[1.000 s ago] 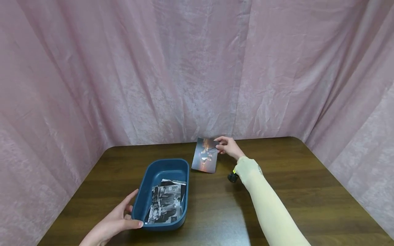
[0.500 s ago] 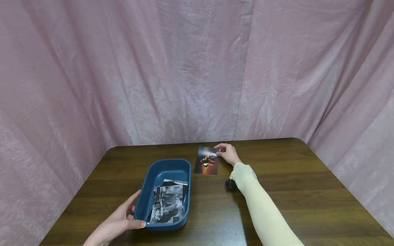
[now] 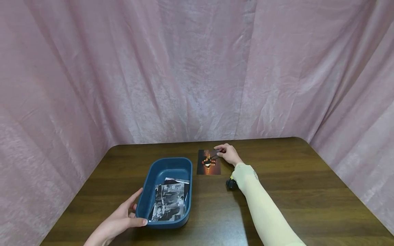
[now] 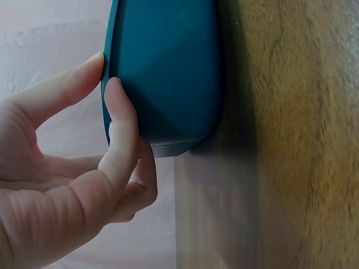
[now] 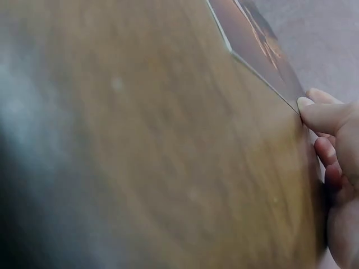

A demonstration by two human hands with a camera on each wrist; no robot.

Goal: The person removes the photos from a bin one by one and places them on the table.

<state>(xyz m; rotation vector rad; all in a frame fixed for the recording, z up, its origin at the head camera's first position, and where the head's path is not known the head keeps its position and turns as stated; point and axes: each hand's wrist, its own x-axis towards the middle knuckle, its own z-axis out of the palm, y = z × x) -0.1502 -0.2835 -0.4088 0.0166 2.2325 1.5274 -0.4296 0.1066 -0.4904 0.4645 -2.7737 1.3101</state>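
My right hand [image 3: 228, 154] pinches the right far corner of a colour photo [image 3: 208, 162] with a dark, orange-glowing scene; the photo lies flat at the back of the table. In the right wrist view, thumb and fingers [image 5: 322, 115] meet at that photo's corner. A blue rectangular bin [image 3: 149, 184] with rounded corners stands left of the photo. Inside it lie several black-and-white photos [image 3: 170, 201], overlapping one another. My left hand [image 3: 120, 218] holds the bin at its near left corner. The left wrist view has its fingers [image 4: 120, 112] bent against the rim and outer wall.
A brown wood-grain table [image 3: 277, 191] with rounded back corners carries everything. Pink velvety curtains [image 3: 197, 75] hang behind it and at both sides. A small black device [image 3: 231, 184] is strapped at my right wrist, below the pale yellow sleeve [image 3: 261, 205].
The colour photo, tilted up with glare a second ago, has come down flat and slightly nearer, still pinched by my right hand. My left hand keeps its hold on the bin.
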